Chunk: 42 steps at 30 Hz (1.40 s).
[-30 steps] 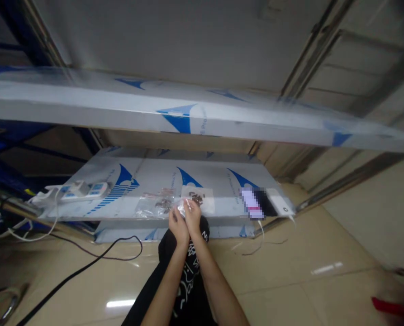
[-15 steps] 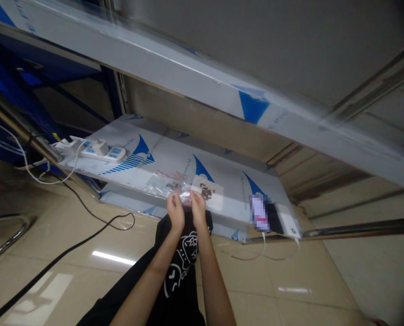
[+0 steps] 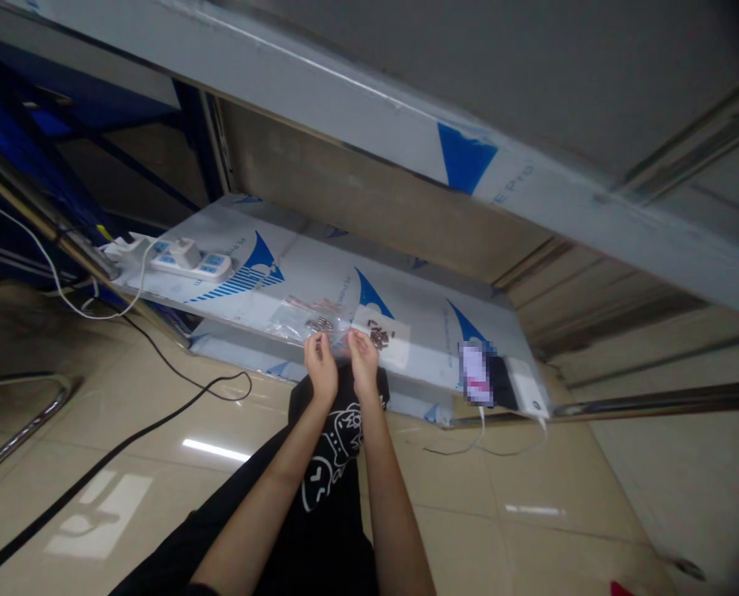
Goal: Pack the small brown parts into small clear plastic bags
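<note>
My left hand (image 3: 321, 364) and my right hand (image 3: 362, 360) are close together at the shelf's front edge, fingers pinched. Between them is a small clear plastic bag (image 3: 343, 348) with a reddish strip, and both hands appear to grip its edges. Just beyond my left hand, more clear plastic bags (image 3: 291, 321) lie flat, with small shiny metal pieces (image 3: 321, 324) on or in them. To the right of my right hand, a heap of small dark brown pieces (image 3: 380, 338) rests on a white sheet (image 3: 399, 346). Whether the bag holds anything is too small to tell.
A white power strip (image 3: 204, 263) with plugs sits at the left end of the film-covered shelf (image 3: 310, 269). At the right end lie a phone (image 3: 476, 372) and a white device (image 3: 526, 385), both cabled. An upper shelf edge (image 3: 369, 132) crosses above. A black cable (image 3: 127, 443) runs over the floor.
The view has shifted slightly. My hands are a little further apart at the bag, and the metal pieces beyond my left hand show more clearly. Other things stay put.
</note>
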### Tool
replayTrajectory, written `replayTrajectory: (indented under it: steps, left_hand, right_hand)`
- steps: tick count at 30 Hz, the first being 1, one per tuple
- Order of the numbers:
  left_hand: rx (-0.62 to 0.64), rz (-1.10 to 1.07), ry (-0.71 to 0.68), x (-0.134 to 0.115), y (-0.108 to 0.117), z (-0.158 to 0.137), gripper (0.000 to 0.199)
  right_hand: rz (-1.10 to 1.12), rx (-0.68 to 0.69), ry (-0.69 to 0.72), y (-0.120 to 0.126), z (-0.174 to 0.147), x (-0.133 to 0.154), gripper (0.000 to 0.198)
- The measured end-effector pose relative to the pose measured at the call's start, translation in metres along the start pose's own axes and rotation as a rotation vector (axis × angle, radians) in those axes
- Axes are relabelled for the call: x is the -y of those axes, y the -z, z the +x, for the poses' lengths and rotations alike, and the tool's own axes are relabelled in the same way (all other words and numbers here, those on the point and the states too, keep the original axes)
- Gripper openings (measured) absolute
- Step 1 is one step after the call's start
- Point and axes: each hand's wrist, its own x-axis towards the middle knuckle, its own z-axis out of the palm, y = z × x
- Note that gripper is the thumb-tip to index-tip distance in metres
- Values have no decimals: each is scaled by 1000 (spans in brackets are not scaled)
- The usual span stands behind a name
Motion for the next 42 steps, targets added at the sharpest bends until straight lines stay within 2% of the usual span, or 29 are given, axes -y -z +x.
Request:
replayTrajectory:
  steps: [7, 18, 24, 29, 36, 42]
  left_hand:
    - [29, 13, -12, -1, 0, -3, 23]
    - [-24, 56, -59, -9, 4, -6, 23]
    - [19, -16, -25, -10, 1, -6, 20]
    - [31, -4, -77, -11, -1, -7, 18]
    - [108, 26, -136, -14, -2, -7, 16]
    - [128, 23, -116, -15, -2, -8, 14]
  right_hand:
    - [-21, -37, 35, 3, -5, 1, 29]
    - [-115, -19, 91, 2, -13, 4, 30]
    - [-80, 23, 70, 6, -17, 6, 29]
    - [-73, 104, 80, 8, -21, 6, 26]
    - [-12, 104, 82, 10, -19, 10, 24]
    - [-57, 89, 111, 12, -16, 6, 23]
